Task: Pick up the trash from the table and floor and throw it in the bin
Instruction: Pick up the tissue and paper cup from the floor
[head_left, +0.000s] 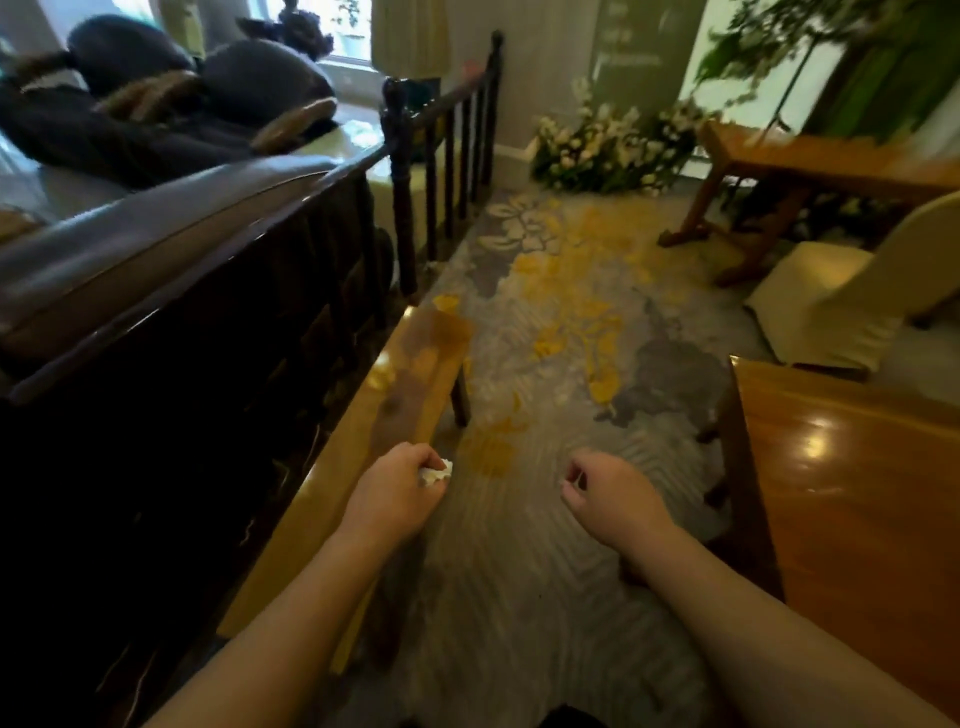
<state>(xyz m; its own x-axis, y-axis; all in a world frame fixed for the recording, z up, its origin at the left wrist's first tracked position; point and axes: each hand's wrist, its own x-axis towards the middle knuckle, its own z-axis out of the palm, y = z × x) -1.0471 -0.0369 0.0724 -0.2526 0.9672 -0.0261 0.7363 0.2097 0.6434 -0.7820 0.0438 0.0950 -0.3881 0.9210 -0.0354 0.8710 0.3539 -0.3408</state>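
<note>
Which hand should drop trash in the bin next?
Left. The left hand already grips a crumpled white scrap. The right hand is curled shut; whether it holds anything is unclear. No bin in view.

Two hands (397, 493) (605, 493), one paper wad (435, 472), two tables (857, 467) (831, 161).

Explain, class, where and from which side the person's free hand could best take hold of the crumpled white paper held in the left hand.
Grip the wad's exposed end: the crumpled white paper pokes out of the closed left hand toward the rug. The right hand, loosely curled and apparently empty, could probably pinch it from the right, across the gap. The rest is buried in the fist.
</note>
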